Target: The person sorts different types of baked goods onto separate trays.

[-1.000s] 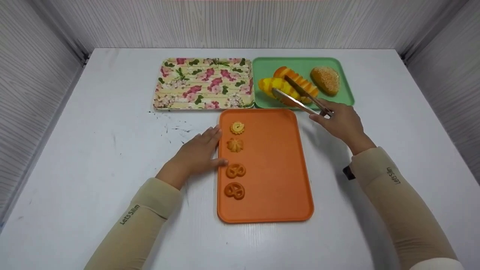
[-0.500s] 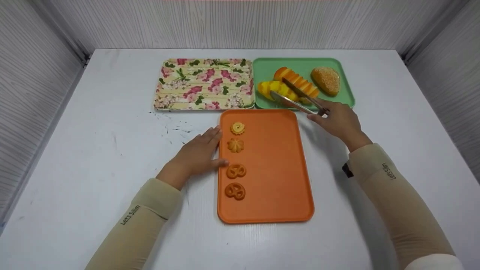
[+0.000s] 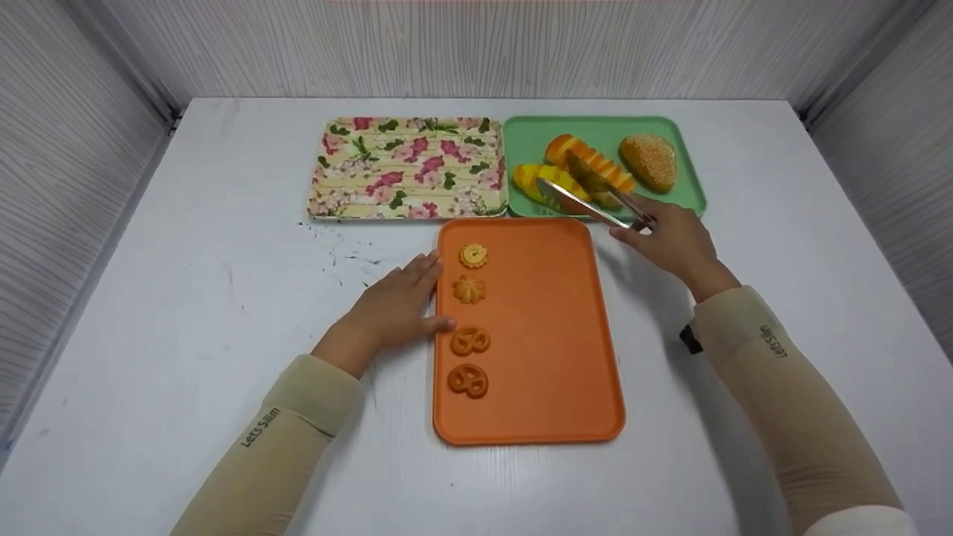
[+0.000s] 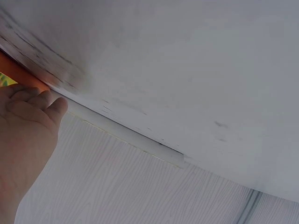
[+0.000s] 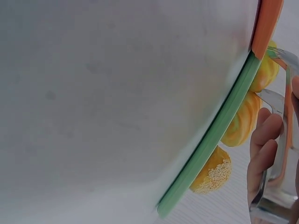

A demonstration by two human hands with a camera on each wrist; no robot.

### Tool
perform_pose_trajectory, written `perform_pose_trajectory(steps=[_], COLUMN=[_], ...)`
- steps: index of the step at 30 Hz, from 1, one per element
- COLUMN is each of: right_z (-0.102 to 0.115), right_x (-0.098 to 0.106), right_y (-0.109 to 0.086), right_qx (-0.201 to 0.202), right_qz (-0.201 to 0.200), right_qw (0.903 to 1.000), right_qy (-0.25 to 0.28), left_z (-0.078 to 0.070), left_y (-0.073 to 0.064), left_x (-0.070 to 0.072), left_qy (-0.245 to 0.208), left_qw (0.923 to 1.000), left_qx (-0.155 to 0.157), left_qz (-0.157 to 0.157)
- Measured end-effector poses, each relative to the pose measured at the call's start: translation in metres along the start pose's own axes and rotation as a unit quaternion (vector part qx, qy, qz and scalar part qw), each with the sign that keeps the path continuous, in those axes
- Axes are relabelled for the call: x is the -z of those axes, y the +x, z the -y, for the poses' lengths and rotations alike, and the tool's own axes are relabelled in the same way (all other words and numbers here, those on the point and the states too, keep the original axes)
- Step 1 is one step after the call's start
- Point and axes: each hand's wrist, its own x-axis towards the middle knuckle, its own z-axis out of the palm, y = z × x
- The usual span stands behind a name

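The fingers (image 5: 264, 156) of the right hand (image 3: 674, 234) are curled around the tongs (image 3: 588, 208), and so they have a hold of them. The two arms of the tongs stand apart. One end is at the near side of the yellow roll (image 3: 528, 179), and the other end is between this roll and the orange roll (image 3: 560, 147). I cannot tell if the tongs press on the yellow roll. Both rolls lie in the green tray (image 3: 524, 135), just beside each other, and the sesame bun (image 3: 649, 162) lies to the right of them.

The left hand (image 3: 391, 305) has its fingers loosely extended and grips nothing; they touch the left edge of the orange tray (image 3: 540, 320), and the thumb goes over the rim. In this tray is a column of a round cookie (image 3: 473, 255), a flower cookie (image 3: 469, 289) and two pretzels (image 3: 469, 380).

Farther away, the floral tray (image 3: 406, 167) lies beside the green tray. All trays rest on the white worktop (image 3: 186, 298).
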Motion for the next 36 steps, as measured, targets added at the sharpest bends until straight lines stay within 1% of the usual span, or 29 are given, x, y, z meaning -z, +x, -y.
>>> perform_pose_trajectory(steps=[3, 9, 12, 18, 23, 30, 34, 36], right_z=[0.0, -0.002, -0.001, 0.0, 0.002, 0.007, 0.012, 0.014], right_x=[0.002, 0.005, 0.007, 0.01, 0.01, 0.006, 0.003, 0.002], right_y=[0.0, 0.0, -0.001, -0.007, -0.014, -0.019, -0.022, -0.023], right_qx=[-0.001, -0.008, -0.005, 0.002, 0.008, 0.029, 0.055, 0.075], right_qz=[0.0, -0.001, -0.005, -0.011, -0.015, -0.02, -0.02, -0.018], right_qw=[0.9999, 0.9998, 0.9997, 0.9994, 0.9989, 0.9976, 0.9957, 0.9943], right_qy=[0.011, 0.017, 0.023, 0.033, 0.045, 0.059, 0.072, 0.073], left_z=[0.0, 0.001, 0.001, 0.0, 0.0, 0.0, -0.001, -0.002], left_y=[0.001, 0.001, 0.001, 0.001, 0.001, -0.001, -0.001, -0.001], left_x=[-0.001, 0.0, 0.0, 0.0, 0.0, 0.0, 0.001, 0.001], left_qy=[0.002, 0.003, 0.004, 0.005, 0.006, 0.007, 0.004, 0.005], left_qw=[1.0, 1.0, 1.0, 1.0, 1.0, 1.0, 1.0, 1.0], left_qx=[-0.002, -0.006, -0.005, 0.0, -0.003, -0.003, -0.002, -0.002], left_qz=[-0.002, -0.002, -0.002, 0.0, -0.001, 0.0, 0.0, 0.001])
